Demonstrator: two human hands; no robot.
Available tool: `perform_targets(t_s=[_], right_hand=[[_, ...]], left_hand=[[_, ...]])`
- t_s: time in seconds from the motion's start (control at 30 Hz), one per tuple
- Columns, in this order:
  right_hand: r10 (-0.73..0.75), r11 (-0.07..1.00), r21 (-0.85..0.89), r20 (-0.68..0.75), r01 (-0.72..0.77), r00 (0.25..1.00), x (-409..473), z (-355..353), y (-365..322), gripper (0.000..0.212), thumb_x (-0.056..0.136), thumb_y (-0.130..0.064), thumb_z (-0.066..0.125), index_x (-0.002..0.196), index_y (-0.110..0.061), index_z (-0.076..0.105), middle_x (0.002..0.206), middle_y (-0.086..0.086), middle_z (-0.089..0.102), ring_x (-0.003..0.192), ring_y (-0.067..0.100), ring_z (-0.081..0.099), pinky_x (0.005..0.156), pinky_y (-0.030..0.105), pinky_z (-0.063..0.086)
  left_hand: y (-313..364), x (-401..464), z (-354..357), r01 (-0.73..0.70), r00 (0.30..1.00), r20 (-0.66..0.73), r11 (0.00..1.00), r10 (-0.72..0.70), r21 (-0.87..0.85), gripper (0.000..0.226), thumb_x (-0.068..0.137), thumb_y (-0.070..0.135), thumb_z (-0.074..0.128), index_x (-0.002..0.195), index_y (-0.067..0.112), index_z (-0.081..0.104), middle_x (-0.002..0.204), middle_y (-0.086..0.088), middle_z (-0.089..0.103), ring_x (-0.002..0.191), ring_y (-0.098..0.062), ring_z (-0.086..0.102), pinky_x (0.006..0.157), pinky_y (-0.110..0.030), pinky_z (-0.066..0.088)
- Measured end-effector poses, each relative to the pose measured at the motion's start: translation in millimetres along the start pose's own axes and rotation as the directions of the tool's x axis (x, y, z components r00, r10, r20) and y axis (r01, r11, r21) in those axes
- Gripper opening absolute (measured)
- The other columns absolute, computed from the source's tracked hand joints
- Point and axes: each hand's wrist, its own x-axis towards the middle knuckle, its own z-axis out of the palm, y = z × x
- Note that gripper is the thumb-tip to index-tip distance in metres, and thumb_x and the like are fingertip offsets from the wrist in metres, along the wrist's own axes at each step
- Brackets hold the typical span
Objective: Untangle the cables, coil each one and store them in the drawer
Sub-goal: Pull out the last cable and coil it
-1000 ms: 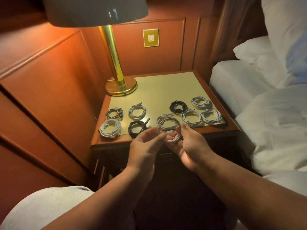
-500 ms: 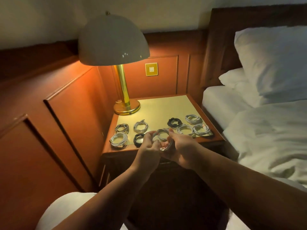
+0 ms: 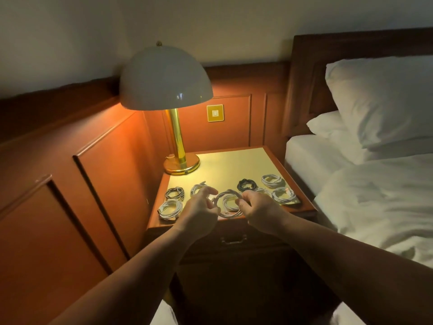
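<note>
A pale grey cable wound into a round coil [image 3: 228, 204] is held up between both hands just above the near edge of the bedside table. The left hand [image 3: 199, 207] pinches the coil's left side, with thumb and curled fingers closed on the strand; the right hand [image 3: 256, 208] grips its right side, fingers curled round the loops.

Seen through and behind the held ring, another white coil [image 3: 230, 202] lies on the table. Counting the rest: on the left, a dark grey coil [image 3: 174, 192] far and a white coil with a plug end [image 3: 169, 208] near, with one more white coil [image 3: 198, 187] partly hidden behind the left hand. On the right, a black coil [image 3: 246, 184], a white coil at the far right [image 3: 271, 180], another white one nearer [image 3: 283, 195], and a white coil mostly hidden behind the right hand [image 3: 262, 190]. That makes eight coils visible on the top and one in the hands; more may be hidden behind the hands, I cannot tell.

The wooden bedside table with a pale yellow top [image 3: 232, 163] has a closed drawer with a metal handle [image 3: 233, 239] below its near edge. At the far left corner stands one brass lamp with a white dome shade [image 3: 166, 78]. A gold wall switch plate [image 3: 215, 113] sits on the wood panelling behind. To the right is a bed with white sheets [image 3: 379, 202] and two white pillows [image 3: 384, 97].
</note>
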Motion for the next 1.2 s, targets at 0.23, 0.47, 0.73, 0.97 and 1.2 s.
perform_targets(t_s=[0.23, 0.47, 0.73, 0.97, 1.2], right_hand=[[0.047, 0.967, -0.252, -0.001, -0.046, 0.999, 31, -8, 22, 0.026, 0.104, -0.034, 0.041, 0.097, -0.017, 0.06, 0.084, 0.003, 0.06, 0.077, 0.02, 0.058, 0.069, 0.038, 0.047], [0.181, 0.949, -0.258, -0.035, -0.184, 0.983, 87, -12, 49, 0.021, 0.099, -0.033, 0.045, 0.093, -0.018, 0.058, 0.085, 0.003, 0.064, 0.081, 0.024, 0.063, 0.071, 0.04, 0.052], [0.422, 0.868, 0.267, 0.043, -0.418, 0.905, 170, -1, 62, 0.024, 0.097, -0.028, 0.062, 0.099, -0.005, 0.067, 0.089, 0.011, 0.07, 0.076, 0.022, 0.074, 0.074, 0.037, 0.062], [0.408, 0.912, 0.042, 0.001, -0.408, 0.913, 216, 22, 82, 0.021, 0.093, -0.03, 0.065, 0.09, -0.01, 0.068, 0.08, 0.006, 0.075, 0.082, 0.025, 0.073, 0.086, 0.047, 0.058], [0.327, 0.941, -0.078, -0.055, -0.33, 0.944, 220, 21, 93, 0.02, 0.093, -0.03, 0.066, 0.109, -0.018, 0.059, 0.104, 0.003, 0.064, 0.091, 0.022, 0.063, 0.075, 0.031, 0.051]], left_hand=[[-13, 42, 2, -0.014, 0.998, 0.063, 0.986, 0.003, 0.165, 0.024, 0.095, 0.013, 0.064, 0.119, 0.018, 0.066, 0.083, 0.002, 0.063, 0.068, -0.01, 0.057, 0.05, -0.016, 0.04], [-18, 102, 14, -0.037, 0.995, 0.097, 0.972, 0.015, 0.232, 0.024, 0.093, 0.015, 0.069, 0.116, 0.021, 0.068, 0.094, 0.003, 0.066, 0.083, -0.011, 0.062, 0.061, -0.02, 0.048], [-43, 184, 21, 0.0, 1.0, -0.012, 0.956, 0.003, 0.295, 0.015, 0.086, 0.017, 0.077, 0.1, 0.018, 0.074, 0.095, 0.0, 0.07, 0.087, -0.017, 0.066, 0.081, -0.04, 0.06], [-69, 228, 36, -0.023, 0.999, -0.008, 0.885, 0.031, 0.466, 0.009, 0.089, 0.019, 0.073, 0.097, 0.022, 0.074, 0.095, 0.005, 0.069, 0.082, -0.013, 0.063, 0.072, -0.029, 0.058], [-82, 246, 45, -0.059, 0.997, 0.003, 0.792, 0.072, 0.608, 0.021, 0.087, 0.017, 0.071, 0.077, 0.032, 0.059, 0.088, 0.003, 0.066, 0.076, -0.016, 0.059, 0.069, -0.034, 0.059]])
